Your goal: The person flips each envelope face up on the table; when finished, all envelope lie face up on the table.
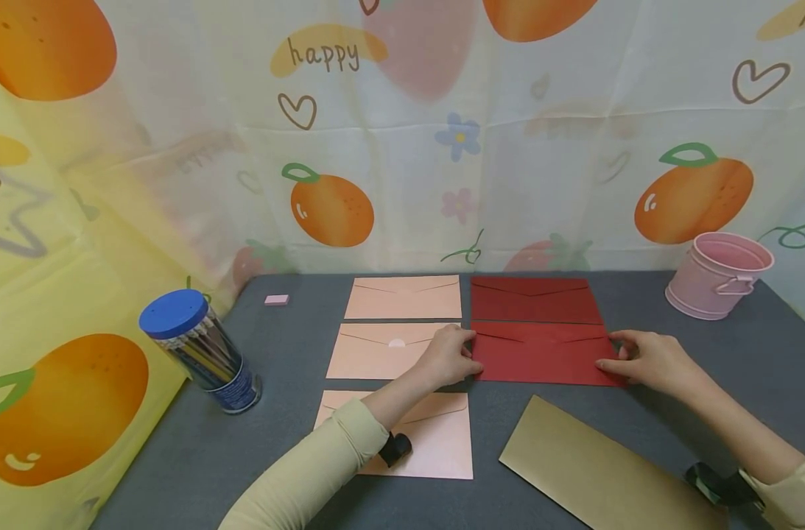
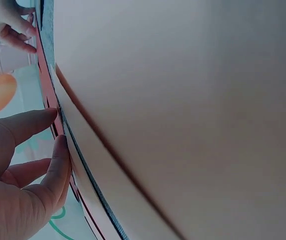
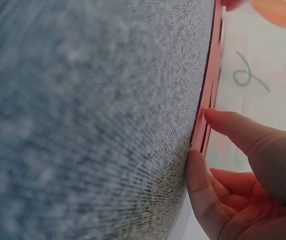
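A red envelope point(image 1: 541, 355) lies flap side up in the head view, between both hands. My left hand point(image 1: 450, 355) holds its left edge, thumb near the lower corner and fingers higher up. At its right edge my right hand point(image 1: 654, 361) grips the side with thumb and curled fingers. Just behind it is a darker red envelope point(image 1: 531, 298), close against its top edge. Both wrist views show the red envelope point(image 2: 47, 82) edge-on, almost flat on the table, with fingertips point(image 3: 213, 117) right at its rim.
Pale pink envelopes point(image 1: 402, 298) stand in a column on the left, the nearest partly under the left forearm. A gold envelope point(image 1: 588, 456) lies slanted in front. A blue-lidded pencil jar point(image 1: 203, 346), a small pink block point(image 1: 276, 300) and a pink bucket point(image 1: 714, 276) stand around.
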Available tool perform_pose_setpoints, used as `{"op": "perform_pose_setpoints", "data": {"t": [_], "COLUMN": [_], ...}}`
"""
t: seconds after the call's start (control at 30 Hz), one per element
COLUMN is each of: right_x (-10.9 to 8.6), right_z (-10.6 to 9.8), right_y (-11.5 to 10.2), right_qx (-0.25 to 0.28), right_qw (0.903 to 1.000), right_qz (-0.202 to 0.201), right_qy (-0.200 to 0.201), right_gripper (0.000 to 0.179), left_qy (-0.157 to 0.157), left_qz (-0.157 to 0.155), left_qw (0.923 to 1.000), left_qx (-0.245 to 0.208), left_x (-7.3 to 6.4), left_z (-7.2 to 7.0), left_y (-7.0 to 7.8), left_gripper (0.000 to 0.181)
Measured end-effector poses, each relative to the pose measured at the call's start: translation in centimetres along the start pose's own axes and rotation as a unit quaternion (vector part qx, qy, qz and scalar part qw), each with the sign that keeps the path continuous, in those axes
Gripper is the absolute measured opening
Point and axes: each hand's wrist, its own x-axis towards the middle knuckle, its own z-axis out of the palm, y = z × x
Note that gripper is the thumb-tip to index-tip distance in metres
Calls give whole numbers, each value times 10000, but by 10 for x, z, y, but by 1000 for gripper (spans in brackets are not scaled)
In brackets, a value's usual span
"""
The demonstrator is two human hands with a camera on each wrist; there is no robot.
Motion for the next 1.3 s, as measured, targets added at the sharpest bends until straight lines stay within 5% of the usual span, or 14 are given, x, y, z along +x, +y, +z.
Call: {"op": "perform_pose_setpoints", "data": {"t": [0.2, 0.33, 0.5, 0.63, 0.83, 0.97, 1.1, 1.3], "right_x": [-1, -7, -23, -37, -64, -80, -95, -110], "right_z": [0, -1, 3, 7, 11, 15, 19, 26], "right_y": [0, -2, -9, -17, -29, -32, -33, -30], "right_qx": [-145, -216, -183, -174, -260, -349, -382, -82], "right_qw": [9997, 9982, 9913, 9874, 9885, 9818, 9737, 9629], "right_qz": [-186, -467, -1073, -1332, -1467, -1824, -1980, -2021], "right_qy": [99, 297, 745, 832, 276, -390, -1059, -1786], "right_gripper": [59, 53, 48, 48, 60, 72, 86, 99], "left_qy": [-58, -212, -634, -1425, -2750, -3096, -3199, -3210], "left_qz": [231, 744, 1625, 2097, 2648, 2889, 2943, 2931], "left_qw": [9993, 9947, 9789, 9616, 9153, 8904, 8772, 8721], "left_qx": [290, 680, 1066, 1049, 1283, 1669, 2038, 2248], "left_x": [-2, -6, -11, -18, -25, -29, -31, -31], "left_z": [0, 0, 2, 5, 13, 16, 18, 19], "left_y": [0, 2, 8, 14, 21, 25, 27, 28], "left_gripper": [46, 44, 50, 63, 86, 96, 97, 92]}}
